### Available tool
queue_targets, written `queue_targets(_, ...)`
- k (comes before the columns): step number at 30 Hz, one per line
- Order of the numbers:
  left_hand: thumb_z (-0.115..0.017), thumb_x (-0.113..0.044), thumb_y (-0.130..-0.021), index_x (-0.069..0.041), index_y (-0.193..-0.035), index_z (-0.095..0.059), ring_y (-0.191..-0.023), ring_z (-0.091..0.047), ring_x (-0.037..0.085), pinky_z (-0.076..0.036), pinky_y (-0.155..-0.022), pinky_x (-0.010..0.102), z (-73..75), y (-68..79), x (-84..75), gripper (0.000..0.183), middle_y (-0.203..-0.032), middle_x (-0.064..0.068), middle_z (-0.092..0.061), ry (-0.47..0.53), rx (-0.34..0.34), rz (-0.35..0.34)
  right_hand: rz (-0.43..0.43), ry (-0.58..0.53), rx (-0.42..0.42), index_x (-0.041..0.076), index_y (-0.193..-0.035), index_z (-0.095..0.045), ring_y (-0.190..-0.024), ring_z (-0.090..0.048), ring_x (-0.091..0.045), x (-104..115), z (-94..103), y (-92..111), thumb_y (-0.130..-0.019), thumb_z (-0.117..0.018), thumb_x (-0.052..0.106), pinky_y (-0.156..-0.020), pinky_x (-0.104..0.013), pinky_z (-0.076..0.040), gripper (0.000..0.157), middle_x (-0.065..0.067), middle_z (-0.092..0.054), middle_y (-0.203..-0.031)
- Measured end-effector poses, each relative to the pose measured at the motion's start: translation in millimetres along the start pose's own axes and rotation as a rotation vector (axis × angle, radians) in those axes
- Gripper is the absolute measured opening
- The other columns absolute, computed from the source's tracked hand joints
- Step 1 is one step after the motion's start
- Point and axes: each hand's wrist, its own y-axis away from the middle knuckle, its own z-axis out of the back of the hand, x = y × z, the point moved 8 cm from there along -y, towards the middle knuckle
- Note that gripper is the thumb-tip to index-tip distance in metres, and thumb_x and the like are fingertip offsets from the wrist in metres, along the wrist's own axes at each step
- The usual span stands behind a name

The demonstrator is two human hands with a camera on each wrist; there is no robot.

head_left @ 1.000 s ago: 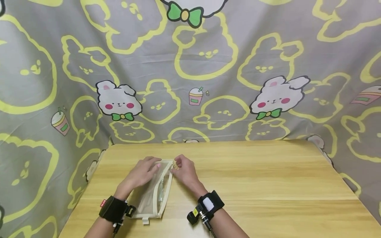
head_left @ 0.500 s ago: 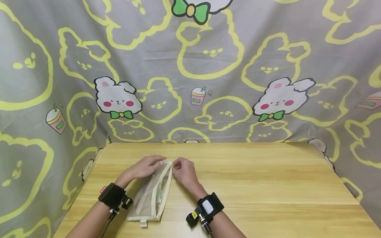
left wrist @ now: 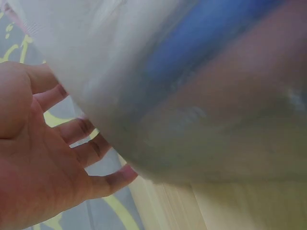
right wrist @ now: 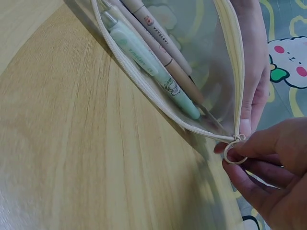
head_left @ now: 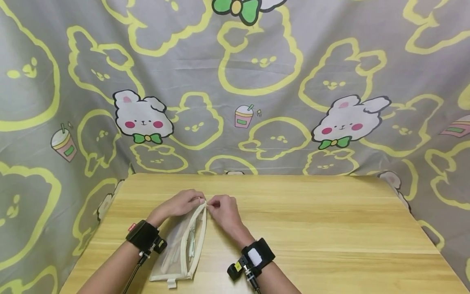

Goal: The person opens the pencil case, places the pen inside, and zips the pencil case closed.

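Note:
A see-through pencil case point(head_left: 176, 241) with cream edging is tilted up on the left part of the table, its zipper gaping. Inside lie several pens, among them a mint-green pen point(right wrist: 148, 67) and a pinkish pen point(right wrist: 180, 79). My left hand point(head_left: 181, 203) pinches the case's far corner, thumb on the near side. In the left wrist view a blurred blue shape point(left wrist: 201, 38) shows through the case. With fingertips and thumb, my right hand point(head_left: 225, 214) pinches the ring zipper pull point(right wrist: 225, 154) at that same far end.
The wooden table point(head_left: 330, 232) extends far to the right of the case. A grey curtain point(head_left: 271, 134) printed with rabbits stands behind its back edge and along both sides. A small fabric tab point(head_left: 171, 283) sticks out from the case's near end.
The far end of the case has shifted slightly left and tilted up more. My left hand has moved to its far corner, and my right hand has followed left with the zipper pull.

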Motion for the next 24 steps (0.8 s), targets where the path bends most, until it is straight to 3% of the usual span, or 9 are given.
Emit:
queue_targets(4, -0.054, -0.008, -0.101, -0.010, -0.089, -0.068, -0.079, -0.057, 0.016, -0.050, -0.073, 0.037, -1.1, -5.2, -0.6, 0.018, -0.081, -0.001, -0.064, 0.013, 0.036, 0.008, 0.009, -0.009, 0.022, 0.005, -0.082, -0.079, -0.072, -0.070, -0.010, 1.2, 0.4, 0.1, -0.081, -0.073, 0.000, -0.064, -0.022, -0.061, 0.008, -0.004, -0.076, -0.079)
queue_targets(11, -0.053, -0.006, -0.101, -0.007, -0.080, -0.062, -0.072, -0.050, 0.016, -0.043, -0.067, 0.032, 1.0, -17.9, -0.5, 0.023, -0.073, 0.003, -0.055, 0.112, 0.033, -0.016, 0.044, 0.037, 0.013, 0.005, -0.082, -0.079, -0.074, -0.070, -0.011, 4.9, 8.4, -1.7, -0.083, -0.073, 0.001, -0.065, -0.024, -0.061, 0.006, -0.004, -0.076, -0.080)
queue_targets(18, -0.054, -0.007, -0.101, -0.006, -0.079, -0.065, -0.070, -0.051, 0.018, -0.042, -0.065, 0.031, -2.8, -11.1, 13.9, 0.024, -0.073, 0.005, -0.058, 0.176, -0.017, 0.035, 0.091, 0.087, 0.122, 0.008, -0.080, -0.080, -0.069, -0.067, -0.006, 20.5, -3.8, 15.1, -0.083, -0.074, 0.001, -0.060, -0.019, -0.057, 0.009, 0.000, -0.076, -0.078)
queue_targets(24, -0.055, -0.008, -0.100, -0.007, -0.078, -0.063, -0.071, -0.052, 0.017, -0.044, -0.066, 0.031, -5.4, -12.4, 9.3, 0.023, -0.073, 0.004, -0.058, 0.151, -0.011, 0.036, 0.149, 0.110, 0.163, 0.008, -0.077, -0.080, -0.061, -0.058, 0.000, 32.3, -5.0, 31.0, -0.081, -0.072, -0.002, -0.052, -0.011, -0.048, 0.014, 0.003, -0.074, -0.074)
